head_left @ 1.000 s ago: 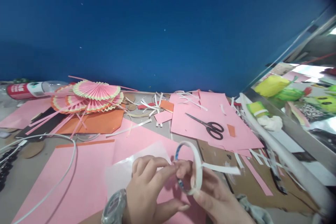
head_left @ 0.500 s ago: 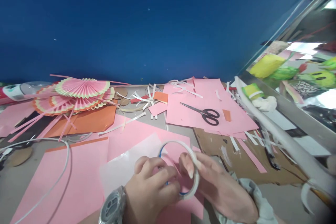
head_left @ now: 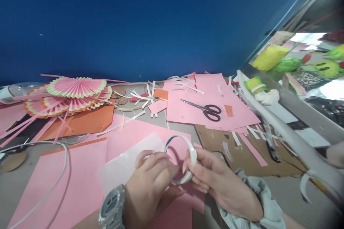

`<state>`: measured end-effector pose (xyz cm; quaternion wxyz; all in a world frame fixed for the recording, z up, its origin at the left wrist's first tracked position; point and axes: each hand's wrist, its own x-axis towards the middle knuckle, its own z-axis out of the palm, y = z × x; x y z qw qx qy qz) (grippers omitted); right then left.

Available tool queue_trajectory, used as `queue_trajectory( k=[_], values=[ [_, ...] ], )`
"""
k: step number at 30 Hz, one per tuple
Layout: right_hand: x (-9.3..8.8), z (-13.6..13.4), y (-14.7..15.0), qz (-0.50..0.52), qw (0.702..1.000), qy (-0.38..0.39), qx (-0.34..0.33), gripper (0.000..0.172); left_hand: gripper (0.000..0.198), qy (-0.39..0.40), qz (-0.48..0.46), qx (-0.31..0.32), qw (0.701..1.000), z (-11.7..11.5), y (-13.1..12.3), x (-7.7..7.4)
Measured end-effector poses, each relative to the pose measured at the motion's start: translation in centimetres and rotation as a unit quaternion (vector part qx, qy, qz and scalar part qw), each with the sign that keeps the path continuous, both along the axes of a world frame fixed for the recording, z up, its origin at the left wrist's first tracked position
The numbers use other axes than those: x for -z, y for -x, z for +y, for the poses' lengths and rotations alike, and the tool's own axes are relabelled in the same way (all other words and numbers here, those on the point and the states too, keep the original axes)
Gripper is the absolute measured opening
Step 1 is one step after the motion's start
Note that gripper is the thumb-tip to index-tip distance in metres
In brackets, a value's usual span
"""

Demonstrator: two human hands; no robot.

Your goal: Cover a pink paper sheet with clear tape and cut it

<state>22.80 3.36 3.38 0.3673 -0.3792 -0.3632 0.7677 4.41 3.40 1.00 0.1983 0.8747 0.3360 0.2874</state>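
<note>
Both hands are closed round a narrow roll of white tape with a blue inner side, held upright above pink paper. My left hand, with a clear watch on the wrist, grips its left and lower rim; some of those fingertips are hidden. My right hand, wearing a grey-green fabric band at the wrist, pinches the right rim, thumb outside and fingertips reaching into the ring. Beneath the hands lie a translucent white sheet and pink sheets.
Black-handled scissors rest on pink paper beyond the hands. Layered pink paper fans stand at the back left by a white cable. At right are cardboard, a cutter knife and a long white tube. A blue wall rises behind.
The tape roll has turned and moved slightly up and left. My right thumb has shifted onto its outer rim. The whole view has drifted a little.
</note>
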Motion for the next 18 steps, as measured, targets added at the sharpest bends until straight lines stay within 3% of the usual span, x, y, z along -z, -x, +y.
queue_trajectory(
  k=[4,9,12,14,15,16,18],
  values=[
    [0.5,-0.5,0.6,0.027,0.999,0.013,-0.029,0.023,0.015,0.006,0.004,0.057,0.998,0.2,0.2,0.3],
    [1.0,-0.6,0.8,0.052,0.998,0.001,-0.02,0.039,0.022,0.019,0.029,0.099,0.994,0.1,0.4,0.5],
    [-0.2,-0.1,-0.4,-0.056,0.995,-0.086,-0.007,0.045,0.03,-0.054,-0.013,0.032,0.998,-0.4,0.6,0.4],
    [-1.6,0.6,-2.2,-0.175,0.966,-0.185,0.034,0.052,0.034,-0.123,-0.056,-0.022,0.991,-0.7,0.6,0.3],
    [-2.2,1.1,-3.3,-0.261,0.933,-0.245,0.038,0.056,0.032,-0.143,-0.067,-0.018,0.987,-0.8,0.6,0.2],
    [-2.7,1.6,-4.4,-0.305,0.916,-0.257,0.047,0.053,0.028,-0.151,-0.063,0.015,0.986,-1.0,0.5,0.2],
    [-3.1,2.8,-6.4,-0.402,0.875,-0.265,0.056,0.03,0.02,-0.148,-0.011,0.12,0.982,-1.1,0.0,0.4]
  ],
)
